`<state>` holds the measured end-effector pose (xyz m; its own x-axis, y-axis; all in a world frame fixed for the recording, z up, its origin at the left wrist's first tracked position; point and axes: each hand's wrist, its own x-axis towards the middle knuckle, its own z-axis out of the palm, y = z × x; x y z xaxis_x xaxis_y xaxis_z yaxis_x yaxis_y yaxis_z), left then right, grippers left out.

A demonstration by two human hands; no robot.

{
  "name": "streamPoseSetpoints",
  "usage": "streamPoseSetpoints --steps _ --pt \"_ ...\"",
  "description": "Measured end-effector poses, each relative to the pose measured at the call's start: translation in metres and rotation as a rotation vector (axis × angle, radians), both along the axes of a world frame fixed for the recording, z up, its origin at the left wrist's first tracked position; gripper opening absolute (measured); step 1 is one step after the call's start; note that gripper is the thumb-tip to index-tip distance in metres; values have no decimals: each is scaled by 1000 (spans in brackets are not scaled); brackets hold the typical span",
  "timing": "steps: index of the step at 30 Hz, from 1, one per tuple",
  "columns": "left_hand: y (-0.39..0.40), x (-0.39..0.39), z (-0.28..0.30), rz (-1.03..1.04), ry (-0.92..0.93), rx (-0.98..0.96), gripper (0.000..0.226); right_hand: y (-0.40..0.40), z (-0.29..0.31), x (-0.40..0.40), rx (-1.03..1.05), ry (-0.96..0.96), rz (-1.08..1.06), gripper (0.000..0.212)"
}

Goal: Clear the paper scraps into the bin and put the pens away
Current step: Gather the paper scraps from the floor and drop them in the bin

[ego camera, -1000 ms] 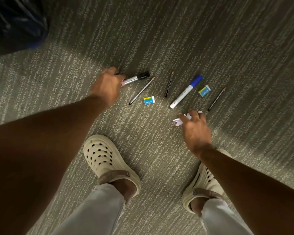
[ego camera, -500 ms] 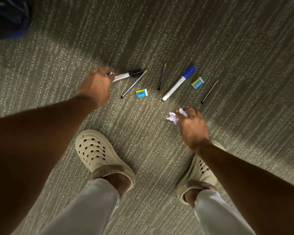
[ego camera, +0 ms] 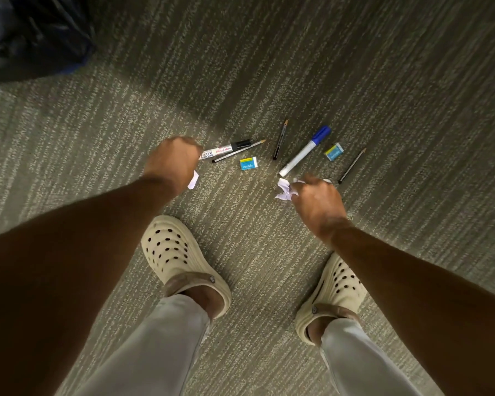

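Note:
My left hand (ego camera: 173, 162) is curled round a white paper scrap (ego camera: 193, 180) that pokes out below the fist. My right hand (ego camera: 316, 200) grips a crumpled white paper scrap (ego camera: 283, 190), lifted off the carpet. On the floor beyond lie a black-capped marker (ego camera: 226, 148), a blue-capped marker (ego camera: 305, 151) and three pencils (ego camera: 239, 151), (ego camera: 280, 140), (ego camera: 352, 166). The black-capped marker's near end is hidden behind my left hand.
Two small erasers (ego camera: 248, 163), (ego camera: 333, 152) lie among the pens. A dark plastic bin bag (ego camera: 37, 32) fills the top left corner. My two feet in cream clogs (ego camera: 180, 258), (ego camera: 333, 295) stand on the striped grey carpet just behind the hands.
Both hands have closed on paper scraps and pulled back from the pens toward my feet. The dark bag shows more at top left.

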<state>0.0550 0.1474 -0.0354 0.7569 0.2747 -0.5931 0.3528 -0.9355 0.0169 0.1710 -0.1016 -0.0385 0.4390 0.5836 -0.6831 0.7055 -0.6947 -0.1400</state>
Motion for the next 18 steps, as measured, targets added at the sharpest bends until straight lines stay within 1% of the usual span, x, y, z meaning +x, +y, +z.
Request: streamPoseSetpoints --steps 4,8,11,14,16,18 --pt "0 -1 37 42 -13 -2 28 35 39 4 143 0 -16 27" --pt "9 -2 71 97 -92 -12 36 86 80 6 326 -81 31 23" --pt "29 -3 92 97 -160 5 46 128 107 8 419 -104 59 23" --pt "55 -6 119 136 -252 -5 43 173 128 7 507 -142 86 23" --pt "73 -10 138 159 -365 3 35 202 139 4 578 -147 105 22" --pt "95 -18 154 180 -487 25 35 234 150 -2 655 -150 130 20"
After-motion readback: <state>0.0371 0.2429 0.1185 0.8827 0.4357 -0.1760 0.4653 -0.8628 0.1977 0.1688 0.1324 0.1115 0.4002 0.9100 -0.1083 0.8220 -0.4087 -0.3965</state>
